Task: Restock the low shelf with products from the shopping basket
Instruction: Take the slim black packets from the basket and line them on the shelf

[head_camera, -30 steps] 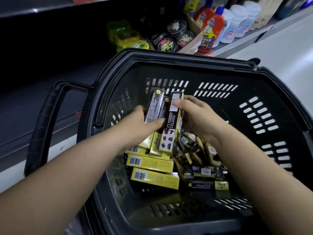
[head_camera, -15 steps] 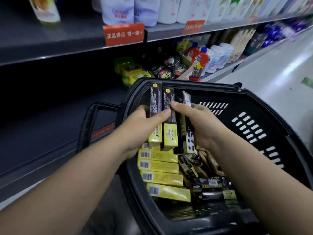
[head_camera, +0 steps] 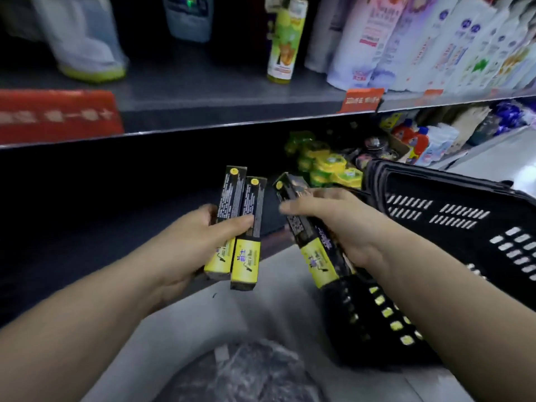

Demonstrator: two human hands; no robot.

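- Currently, two black-and-yellow boxes [head_camera: 231, 198] stand side by side and nearly upright in my left hand [head_camera: 188, 242], yellow ends down, in front of the dark low shelf [head_camera: 116, 216].
- My left hand grips both boxes: the thumb presses across their fronts and the fingers curl behind them.
- My right hand [head_camera: 345, 224] grips a third box [head_camera: 314, 253] of the same kind, tilted with its top leaning left. The fingers wrap over it; I cannot tell whether another box lies beneath.
- The two hands are near each other but apart.
- The black shopping basket [head_camera: 452, 216] sits just right of my right hand, on the grey floor [head_camera: 261, 309]; yellow shows through its side slots.
- Green-and-yellow packs [head_camera: 327, 165] lie on the low shelf beyond the basket.
- The upper shelf [head_camera: 232, 111] carries a yellow-green bottle [head_camera: 285, 39], white pouches [head_camera: 371, 39] and red labels [head_camera: 55, 114] along its edge.
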